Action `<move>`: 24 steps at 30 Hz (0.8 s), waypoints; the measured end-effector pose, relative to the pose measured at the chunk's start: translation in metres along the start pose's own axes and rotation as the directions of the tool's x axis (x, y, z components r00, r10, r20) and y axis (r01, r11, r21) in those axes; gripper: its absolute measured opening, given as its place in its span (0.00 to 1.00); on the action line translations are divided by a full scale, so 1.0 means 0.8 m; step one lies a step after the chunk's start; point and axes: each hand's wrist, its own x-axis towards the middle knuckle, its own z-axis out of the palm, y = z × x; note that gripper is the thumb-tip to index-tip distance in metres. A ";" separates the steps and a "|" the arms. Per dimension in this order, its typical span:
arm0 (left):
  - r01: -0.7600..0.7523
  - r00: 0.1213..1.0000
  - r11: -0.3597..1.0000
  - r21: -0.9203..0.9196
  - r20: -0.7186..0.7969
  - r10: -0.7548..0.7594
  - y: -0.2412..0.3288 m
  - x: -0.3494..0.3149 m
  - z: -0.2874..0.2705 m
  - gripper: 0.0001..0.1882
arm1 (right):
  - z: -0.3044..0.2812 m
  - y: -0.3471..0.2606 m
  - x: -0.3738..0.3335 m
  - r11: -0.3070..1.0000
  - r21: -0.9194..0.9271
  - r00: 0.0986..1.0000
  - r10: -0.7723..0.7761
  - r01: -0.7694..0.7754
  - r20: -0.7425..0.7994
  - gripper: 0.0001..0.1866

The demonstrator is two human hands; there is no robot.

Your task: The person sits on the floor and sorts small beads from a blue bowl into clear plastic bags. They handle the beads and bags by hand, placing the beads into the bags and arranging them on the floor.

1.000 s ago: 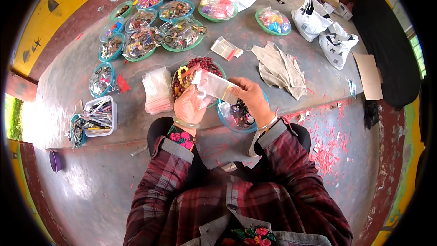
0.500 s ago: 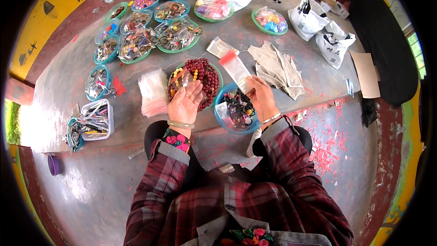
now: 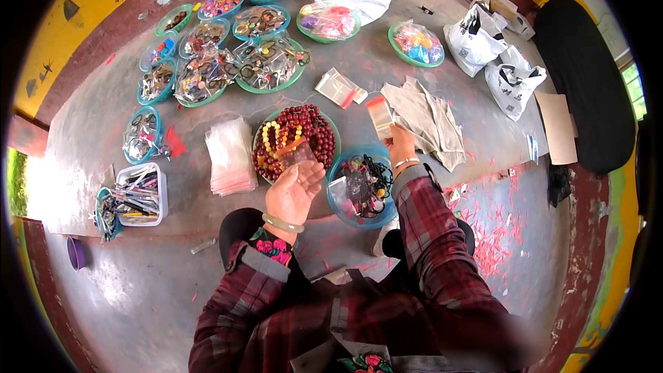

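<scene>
My right hand (image 3: 400,144) pinches a flat clear zip bag (image 3: 380,119) with a red top strip, beside a beige cloth (image 3: 427,121). My left hand (image 3: 293,190) is turned palm up, its fingers curled. A small see-through bag with a reddish band (image 3: 297,152) sticks out past its fingertips; the grip on it is partly hidden. Behind that hand is a green bowl (image 3: 337,131) of dark red beads (image 3: 314,124) with a yellow string of beads (image 3: 275,137). Between my hands stands a blue basin (image 3: 359,220) with black cords and small packets.
A stack of clear bags (image 3: 231,155) lies left of the beads. Bowls of packaged trinkets (image 3: 266,65) crowd the far left. A white box of pens (image 3: 162,193) stands near left. White plastic bags (image 3: 514,83) and cardboard (image 3: 554,128) are at right.
My right hand has moved away and slightly right with the zip bag, toward the cloth. My left hand has come nearer my body and a little right, the small clear bag moving with it.
</scene>
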 end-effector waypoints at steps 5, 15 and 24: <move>0.028 0.998 0.998 0.055 -0.051 -0.025 0.007 -0.010 0.007 0.15 | 0.023 -0.004 0.067 0.999 -0.054 0.998 0.012 -0.009 0.060 0.17; 0.072 0.997 0.997 -0.019 -0.039 -0.073 0.015 -0.009 0.010 0.12 | 0.069 0.025 0.152 0.149 -0.886 0.716 -0.654 0.439 0.245 0.16; 0.100 0.990 0.995 0.011 -0.097 -0.099 0.014 -0.007 0.008 0.11 | 0.182 0.050 0.124 -0.321 -0.717 0.558 -0.463 0.619 0.689 0.14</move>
